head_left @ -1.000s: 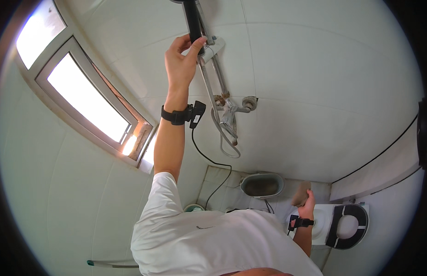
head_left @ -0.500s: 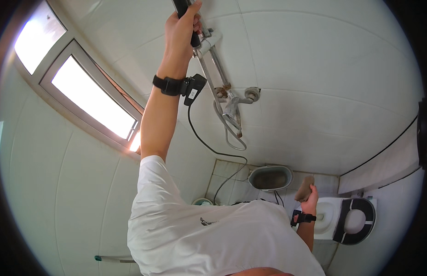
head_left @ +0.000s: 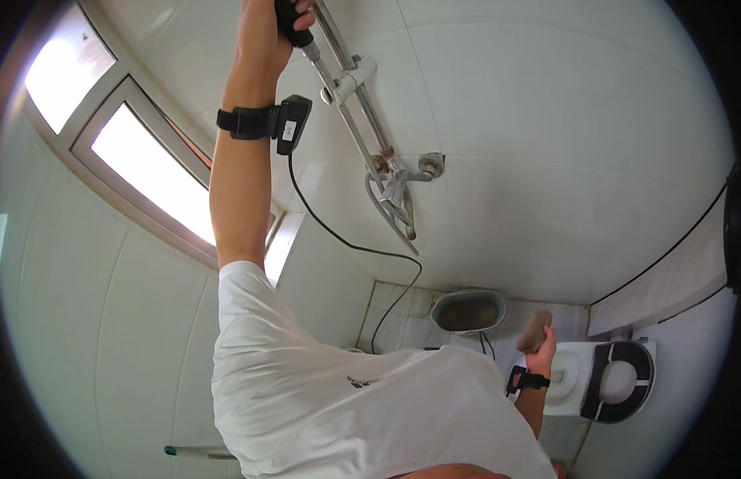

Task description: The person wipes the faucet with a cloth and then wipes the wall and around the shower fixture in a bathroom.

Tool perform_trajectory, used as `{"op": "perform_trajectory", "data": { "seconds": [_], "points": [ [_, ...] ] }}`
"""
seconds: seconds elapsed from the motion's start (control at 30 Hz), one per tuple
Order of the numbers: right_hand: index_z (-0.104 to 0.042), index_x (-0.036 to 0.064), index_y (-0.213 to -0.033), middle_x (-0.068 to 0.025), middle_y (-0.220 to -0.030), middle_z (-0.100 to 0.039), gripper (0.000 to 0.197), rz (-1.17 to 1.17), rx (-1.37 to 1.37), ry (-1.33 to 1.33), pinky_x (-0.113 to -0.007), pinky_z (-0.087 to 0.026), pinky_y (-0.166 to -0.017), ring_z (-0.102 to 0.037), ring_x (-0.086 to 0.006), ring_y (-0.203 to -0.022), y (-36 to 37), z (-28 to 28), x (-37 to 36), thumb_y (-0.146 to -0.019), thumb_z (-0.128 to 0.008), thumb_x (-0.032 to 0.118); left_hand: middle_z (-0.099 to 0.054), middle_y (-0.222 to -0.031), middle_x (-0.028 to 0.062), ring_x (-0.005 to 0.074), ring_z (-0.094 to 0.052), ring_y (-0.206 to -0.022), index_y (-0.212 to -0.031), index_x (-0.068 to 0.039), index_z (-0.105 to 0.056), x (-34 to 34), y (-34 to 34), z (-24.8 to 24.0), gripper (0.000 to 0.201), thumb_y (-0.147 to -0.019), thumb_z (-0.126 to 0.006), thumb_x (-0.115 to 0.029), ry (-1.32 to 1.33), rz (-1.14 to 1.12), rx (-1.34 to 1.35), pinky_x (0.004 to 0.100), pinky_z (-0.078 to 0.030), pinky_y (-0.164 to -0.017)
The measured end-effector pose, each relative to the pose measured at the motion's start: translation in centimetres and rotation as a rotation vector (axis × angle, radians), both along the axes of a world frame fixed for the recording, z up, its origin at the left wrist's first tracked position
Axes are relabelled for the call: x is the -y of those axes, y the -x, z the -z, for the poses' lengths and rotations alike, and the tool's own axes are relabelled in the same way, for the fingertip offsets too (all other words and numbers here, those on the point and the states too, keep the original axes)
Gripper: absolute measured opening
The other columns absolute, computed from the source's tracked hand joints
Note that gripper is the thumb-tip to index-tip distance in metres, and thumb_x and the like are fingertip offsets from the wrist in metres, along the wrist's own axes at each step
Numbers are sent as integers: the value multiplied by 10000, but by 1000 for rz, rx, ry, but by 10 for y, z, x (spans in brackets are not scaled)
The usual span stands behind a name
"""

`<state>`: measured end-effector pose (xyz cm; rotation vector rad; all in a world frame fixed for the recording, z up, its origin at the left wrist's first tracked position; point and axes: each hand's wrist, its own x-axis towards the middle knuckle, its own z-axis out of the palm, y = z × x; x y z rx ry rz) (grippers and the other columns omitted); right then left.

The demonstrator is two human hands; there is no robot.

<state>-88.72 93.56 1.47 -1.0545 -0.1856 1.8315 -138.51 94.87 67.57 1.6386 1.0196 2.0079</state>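
At the top edge, my left hand (head_left: 263, 32) is closed around the black handle of a shower head (head_left: 291, 20); the spray end is outside the picture. A silver shower hose (head_left: 350, 128) runs from the handle past a white wall holder (head_left: 353, 78) on a metal rail, toward the mixer tap (head_left: 396, 191). Whether the hose passes through the holder or just beside it, I cannot tell. Low on the right, my right hand (head_left: 540, 357) grips a brown cloth (head_left: 534, 331), folded or bunched, near the toilet.
A grey bucket (head_left: 469, 292) stands on the tiled floor by the wall. The white toilet (head_left: 574, 361), with a black-and-white raised lid or seat (head_left: 618, 383), is at the right. A window (head_left: 151, 168) is at the left. A black cable (head_left: 338, 237) hangs from my left wrist strap.
My left hand has moved left and up, taking the shower handle away from the wall holder. The hose is drawn tauter and its lower loop is smaller. My right hand has barely shifted.
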Motion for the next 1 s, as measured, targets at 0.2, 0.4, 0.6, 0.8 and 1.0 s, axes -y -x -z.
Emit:
{"op": "perform_trajectory", "data": {
  "seconds": [0.2, 0.4, 0.6, 0.8, 1.0],
  "points": [
    [-584, 95, -1204, -62, -1162, -634, 351, 32, 19, 48, -446, -500, -902, -597, -269, -1054, -9, 5, 3, -921, -628, 298, -304, -669, -16, 89, -310, -561, -719, -126, -356, 18, 21, 14, 352, -995, -540, -241, 73, 207, 46, 222, -280, -457],
    [-602, 111, -1148, -51, -1117, -648, 298, 6, 44, 17, -432, -501, -893, -610, -256, -1013, -7, -3, -4, -916, -639, 295, -345, -666, -11, 82, -332, -540, -748, -113, -389, 7, 41, 25, 313, -995, -535, -238, 42, 347, 78, 217, -288, -423],
    [-609, 102, -1168, -57, -1124, -658, 312, -6, 36, -7, -429, -505, -893, -621, -255, -1019, 5, -12, -2, -924, -630, 296, -360, -636, -11, 86, -327, -500, -840, -86, -461, -5, 33, 19, 227, -1003, -518, -234, 31, 388, 51, 221, -281, -391],
    [-605, 91, -1193, -67, -1131, -662, 362, 1, -9, 5, -443, -521, -878, -631, -268, -1017, 12, -5, 16, -916, -632, 322, -352, -574, -6, 92, -328, -441, -873, -80, -481, -18, 39, 29, 233, -1005, -503, -271, 114, 426, 65, 231, -294, -362],
    [-597, 92, -1205, -70, -1134, -660, 374, 45, -17, 4, -446, -520, -885, -631, -276, -1013, -3, 22, 26, -903, -625, 311, -339, -522, -11, 115, -335, -438, -796, -118, -378, -25, 44, 35, 285, -983, -482, -305, 114, 556, 19, 264, -314, -412]
  ]
}}
